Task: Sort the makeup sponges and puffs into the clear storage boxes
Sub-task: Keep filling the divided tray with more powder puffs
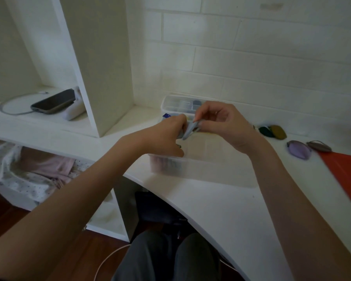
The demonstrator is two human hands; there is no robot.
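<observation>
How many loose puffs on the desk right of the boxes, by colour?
Green puff: 1
Mustard puff: 1
Lilac puff: 1
Brown puff: 1
Total: 4
A grey puff is in both hands, not counted.

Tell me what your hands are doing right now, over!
Left hand and right hand both pinching one grey puff above the near clear box. Four puffs wait on the desk. Nothing blocking.

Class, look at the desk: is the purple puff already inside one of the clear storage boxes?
No, the purple puff lies on the bare desk to the right, apart from both the near clear box and the far clear box.
</observation>
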